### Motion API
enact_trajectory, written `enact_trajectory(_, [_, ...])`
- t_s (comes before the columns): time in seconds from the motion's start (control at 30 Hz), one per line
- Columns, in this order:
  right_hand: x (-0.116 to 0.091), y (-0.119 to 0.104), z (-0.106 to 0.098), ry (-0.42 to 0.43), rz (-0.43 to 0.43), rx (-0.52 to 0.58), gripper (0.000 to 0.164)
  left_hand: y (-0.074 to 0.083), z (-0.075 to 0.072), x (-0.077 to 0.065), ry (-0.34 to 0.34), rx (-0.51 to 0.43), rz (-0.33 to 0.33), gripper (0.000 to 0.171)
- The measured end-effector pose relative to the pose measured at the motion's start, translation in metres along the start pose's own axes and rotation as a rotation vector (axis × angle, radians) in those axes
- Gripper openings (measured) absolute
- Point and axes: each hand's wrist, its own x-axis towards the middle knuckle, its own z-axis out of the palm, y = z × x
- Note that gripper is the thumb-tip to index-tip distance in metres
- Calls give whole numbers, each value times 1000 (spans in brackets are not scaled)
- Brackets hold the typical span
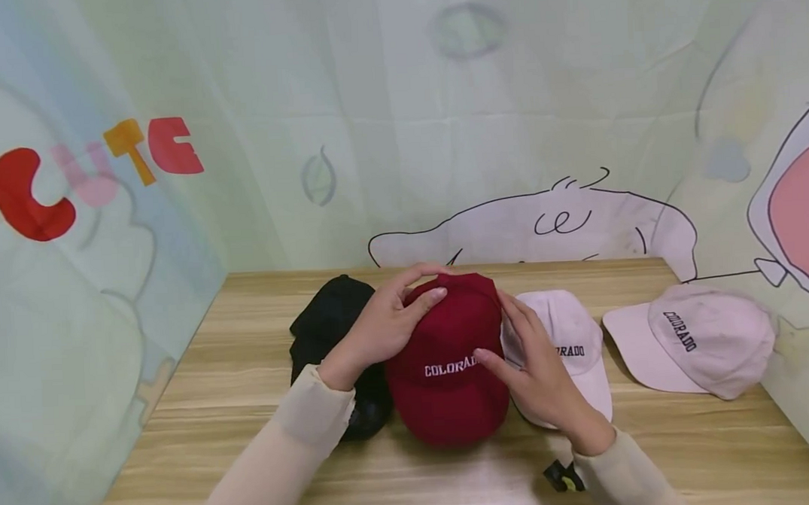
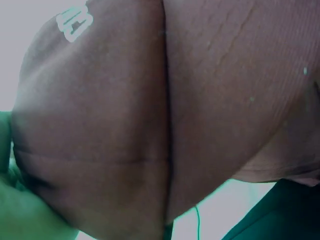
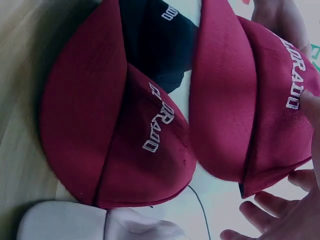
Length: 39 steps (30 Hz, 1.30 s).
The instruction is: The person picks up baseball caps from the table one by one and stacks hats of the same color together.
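Note:
A dark red baseball cap (image 1: pixel 445 401) with white COLORADO lettering is held up between both hands. My left hand (image 1: pixel 377 325) grips its crown, thumb in front and fingers over the top. On the other side my right hand (image 1: pixel 541 367) holds it, the thumb against the lettering and the fingers along the edge. The right wrist view shows a second red cap (image 3: pixel 80 110) on the table below the raised cap (image 3: pixel 222 100); the head view hides it. In the left wrist view the cap (image 2: pixel 100 100) fills most of the picture.
A black cap (image 1: pixel 333 316) lies to the left on the wooden table (image 1: pixel 214 396). To the right are a white cap (image 1: pixel 549 314) and a pale pink cap (image 1: pixel 727 344). A small black item (image 1: pixel 562 475) shows by the right sleeve. Printed curtains enclose the table.

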Motion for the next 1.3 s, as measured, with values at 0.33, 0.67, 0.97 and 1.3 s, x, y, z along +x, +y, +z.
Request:
enact_trajectory(0.33, [3, 13, 15, 22, 32, 62, 98, -33, 9, 16, -58, -10, 16, 32])
enact_trajectory(0.67, [2, 19, 32, 46, 173, 25, 89, -64, 19, 22, 88, 137, -1, 32])
enact_trajectory(0.97, [1, 16, 42, 54, 284, 29, 91, -74, 40, 17, 410, 389, -23, 30])
enact_trajectory(1.3, [3, 15, 48, 70, 286, 65, 77, -76, 66, -9, 468, 486, -41, 53])
